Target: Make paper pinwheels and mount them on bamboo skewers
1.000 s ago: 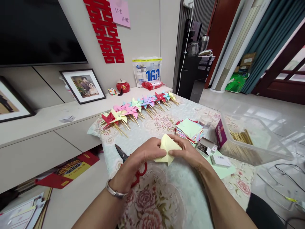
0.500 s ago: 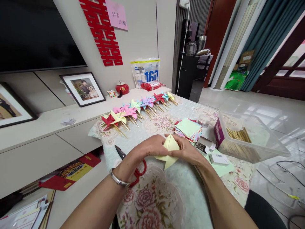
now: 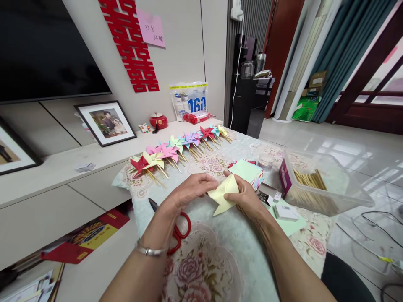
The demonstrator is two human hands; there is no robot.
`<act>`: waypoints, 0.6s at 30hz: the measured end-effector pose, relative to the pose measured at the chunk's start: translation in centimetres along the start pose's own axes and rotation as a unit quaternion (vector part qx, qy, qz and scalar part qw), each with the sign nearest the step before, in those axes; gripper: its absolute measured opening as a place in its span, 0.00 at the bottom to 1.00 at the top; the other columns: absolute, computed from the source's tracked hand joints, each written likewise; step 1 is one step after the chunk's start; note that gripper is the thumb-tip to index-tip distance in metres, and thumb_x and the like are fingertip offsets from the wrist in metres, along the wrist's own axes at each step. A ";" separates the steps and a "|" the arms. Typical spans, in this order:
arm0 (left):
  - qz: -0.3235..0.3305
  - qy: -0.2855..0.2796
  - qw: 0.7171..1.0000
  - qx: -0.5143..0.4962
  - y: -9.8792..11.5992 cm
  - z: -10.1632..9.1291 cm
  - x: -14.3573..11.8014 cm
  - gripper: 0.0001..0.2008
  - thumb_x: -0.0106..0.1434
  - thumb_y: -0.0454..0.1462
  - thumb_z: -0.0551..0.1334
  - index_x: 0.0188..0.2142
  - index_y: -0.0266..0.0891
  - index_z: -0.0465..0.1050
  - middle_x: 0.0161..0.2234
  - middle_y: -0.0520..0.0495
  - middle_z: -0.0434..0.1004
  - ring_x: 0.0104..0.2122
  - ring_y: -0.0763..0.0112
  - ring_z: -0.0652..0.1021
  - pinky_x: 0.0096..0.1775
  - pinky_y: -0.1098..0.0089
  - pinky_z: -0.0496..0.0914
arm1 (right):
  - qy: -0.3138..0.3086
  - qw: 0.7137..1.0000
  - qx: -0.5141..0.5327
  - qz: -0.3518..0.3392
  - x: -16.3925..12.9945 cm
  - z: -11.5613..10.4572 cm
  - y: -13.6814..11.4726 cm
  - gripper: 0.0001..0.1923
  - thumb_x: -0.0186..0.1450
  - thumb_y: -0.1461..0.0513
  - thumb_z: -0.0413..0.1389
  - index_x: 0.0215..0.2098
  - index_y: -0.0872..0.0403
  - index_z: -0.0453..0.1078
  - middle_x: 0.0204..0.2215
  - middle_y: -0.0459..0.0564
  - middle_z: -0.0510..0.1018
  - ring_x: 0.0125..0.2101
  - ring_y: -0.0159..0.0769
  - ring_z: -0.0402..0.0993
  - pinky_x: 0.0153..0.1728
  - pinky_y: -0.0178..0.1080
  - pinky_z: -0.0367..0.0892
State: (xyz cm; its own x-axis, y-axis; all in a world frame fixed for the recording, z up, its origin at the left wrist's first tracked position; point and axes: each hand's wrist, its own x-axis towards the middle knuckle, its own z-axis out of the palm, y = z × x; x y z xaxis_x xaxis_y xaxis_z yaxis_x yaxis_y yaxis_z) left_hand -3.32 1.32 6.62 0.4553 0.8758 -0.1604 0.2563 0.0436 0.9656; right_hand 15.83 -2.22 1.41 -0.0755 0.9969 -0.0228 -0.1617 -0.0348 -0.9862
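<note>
A pale yellow paper pinwheel (image 3: 224, 195), partly folded and without a stick, is held above the tablecloth. My right hand (image 3: 244, 196) pinches it, thumb pressed on the folded middle and fingers behind. My left hand (image 3: 194, 187) is closed at its left edge, fingertips together against the paper; the exact grip is partly hidden. Beneath my left wrist lie red-handled scissors (image 3: 181, 230). Beyond my right hand are a stack of coloured paper squares (image 3: 247, 170) and a small open box of metal fasteners (image 3: 263, 197).
Finished pinwheels on sticks (image 3: 170, 153) lie in a row along the table's far side. At right stands a clear plastic bin (image 3: 333, 201) holding wooden sticks (image 3: 310, 179). A small white box (image 3: 286, 212) rests on green paper (image 3: 294, 228). Behind is a cabinet (image 3: 103, 161) with framed photos.
The pinwheel has turned so its face shows more. My right thumb has come onto its middle, while my left hand has slid from the centre to the left edge.
</note>
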 end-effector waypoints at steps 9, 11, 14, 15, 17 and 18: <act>0.023 0.103 0.940 -0.323 -2.8 6.5 -1.2 0.26 0.50 0.40 0.73 0.47 0.32 0.76 0.41 0.38 0.83 0.37 0.60 0.81 0.39 0.67 0.72 | 0.051 0.994 0.090 -0.025 0.7 0.2 1.2 0.44 0.47 0.66 0.64 0.63 0.55 0.61 0.37 0.45 0.78 0.33 0.35 0.73 0.32 0.34 0.67; 0.011 0.147 0.937 -0.316 -3.2 7.1 -0.8 0.24 0.48 0.38 0.74 0.45 0.31 0.77 0.43 0.37 0.84 0.41 0.56 0.82 0.39 0.68 0.73 | 0.053 0.995 0.079 -0.019 0.8 0.3 1.4 0.44 0.47 0.66 0.65 0.63 0.56 0.61 0.37 0.45 0.78 0.33 0.37 0.73 0.33 0.35 0.67; -0.003 0.183 0.934 -0.307 -4.1 7.3 -0.3 0.24 0.45 0.37 0.74 0.42 0.31 0.78 0.43 0.37 0.84 0.43 0.53 0.82 0.37 0.69 0.73 | 0.057 0.996 0.065 -0.009 0.8 0.5 1.3 0.45 0.46 0.65 0.65 0.63 0.57 0.61 0.35 0.46 0.78 0.34 0.39 0.74 0.33 0.35 0.67; -0.002 0.188 0.933 -0.306 -4.5 7.2 -0.2 0.23 0.45 0.37 0.74 0.42 0.31 0.79 0.43 0.37 0.84 0.43 0.53 0.82 0.37 0.69 0.74 | 0.057 0.996 0.062 -0.007 0.7 0.6 1.2 0.45 0.46 0.64 0.65 0.62 0.58 0.62 0.35 0.46 0.79 0.34 0.39 0.74 0.33 0.36 0.68; 0.002 0.195 0.932 -0.304 -5.2 7.1 -0.1 0.23 0.46 0.37 0.74 0.42 0.31 0.79 0.41 0.38 0.85 0.43 0.54 0.82 0.37 0.69 0.74 | 0.055 0.997 0.055 -0.003 0.7 0.7 1.0 0.45 0.45 0.64 0.66 0.61 0.58 0.62 0.36 0.47 0.79 0.35 0.40 0.74 0.34 0.36 0.68; 0.004 0.196 0.933 -0.303 -5.4 7.0 -0.1 0.22 0.46 0.37 0.73 0.41 0.31 0.79 0.40 0.39 0.85 0.42 0.54 0.83 0.37 0.69 0.74 | 0.053 0.997 0.053 -0.001 0.7 0.8 1.0 0.45 0.44 0.64 0.66 0.61 0.58 0.63 0.36 0.47 0.79 0.35 0.40 0.74 0.34 0.36 0.68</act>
State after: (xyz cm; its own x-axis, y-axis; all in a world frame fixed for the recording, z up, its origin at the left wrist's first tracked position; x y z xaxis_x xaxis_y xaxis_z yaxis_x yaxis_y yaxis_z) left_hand 1.20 -2.40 -0.03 0.0775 0.9804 -0.1810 -0.3278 0.1965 0.9241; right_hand 14.83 -1.62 0.55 0.0275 0.9987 -0.0434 -0.2661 -0.0345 -0.9633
